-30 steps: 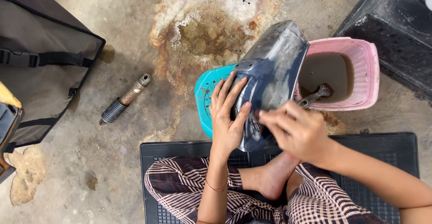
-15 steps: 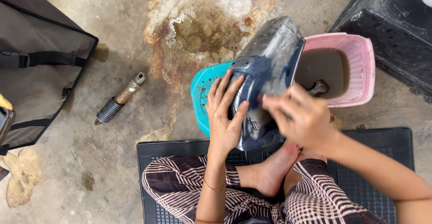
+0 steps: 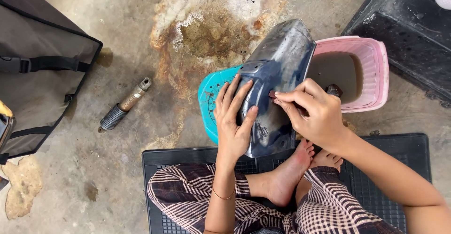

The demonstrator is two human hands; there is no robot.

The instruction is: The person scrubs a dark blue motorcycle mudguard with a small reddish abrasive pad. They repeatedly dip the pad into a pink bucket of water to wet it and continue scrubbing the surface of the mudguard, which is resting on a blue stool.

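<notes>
Dark-blue curved panel (image 3: 282, 69), one piece, leans over one teal basket (image 3: 211, 97) and one pink tub (image 3: 371, 74) of brown water. Leftmost lie one grey bag (image 3: 42, 74) and one shock absorber (image 3: 123, 105). The left hand (image 3: 233, 116) lies flat and open on the panel; the right hand (image 3: 314, 112) pinches one small reddish piece (image 3: 272, 94) against it.
</notes>
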